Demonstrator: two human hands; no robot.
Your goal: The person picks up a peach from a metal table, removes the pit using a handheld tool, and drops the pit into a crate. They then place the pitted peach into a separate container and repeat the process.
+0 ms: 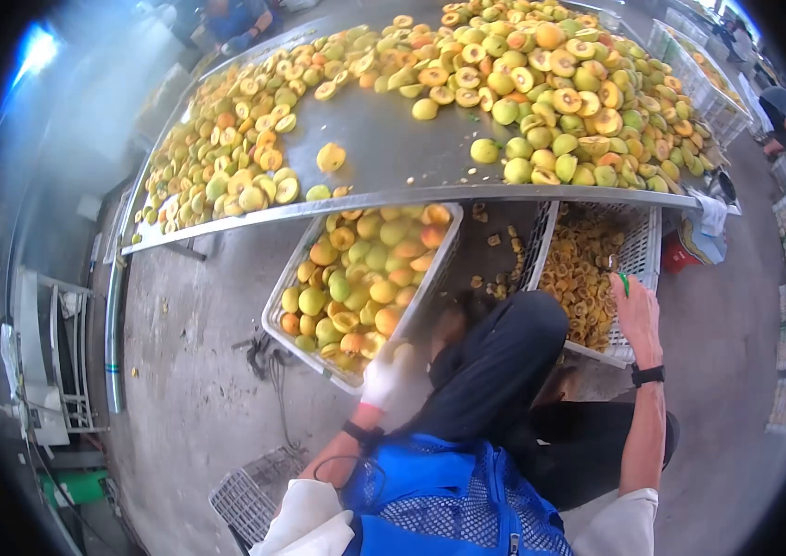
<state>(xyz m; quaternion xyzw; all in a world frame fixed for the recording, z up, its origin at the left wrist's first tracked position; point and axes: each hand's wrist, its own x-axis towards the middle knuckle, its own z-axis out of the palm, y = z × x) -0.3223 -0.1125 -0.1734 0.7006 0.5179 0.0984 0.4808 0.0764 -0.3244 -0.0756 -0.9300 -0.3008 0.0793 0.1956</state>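
Observation:
My left hand (381,383), in a white glove, is at the near corner of a white crate (274,310) filled with yellow-green peach halves (356,278). It is blurred, but a yellowish peach half (400,352) shows at its fingertips. My bare right hand (635,320) is closed around a small green-handled tool (624,284), whose working end I cannot make out. That hand is over the right side of a second white crate (645,243), which holds brownish cut-out peach pits (583,278).
A metal table (365,139) heaped with halved peaches (587,93) stands ahead, its front edge above both crates. Pit scraps (504,255) lie between the crates. A grey crate (254,491) is at lower left, a red bucket (680,248) at right. Another person (235,20) is across the table.

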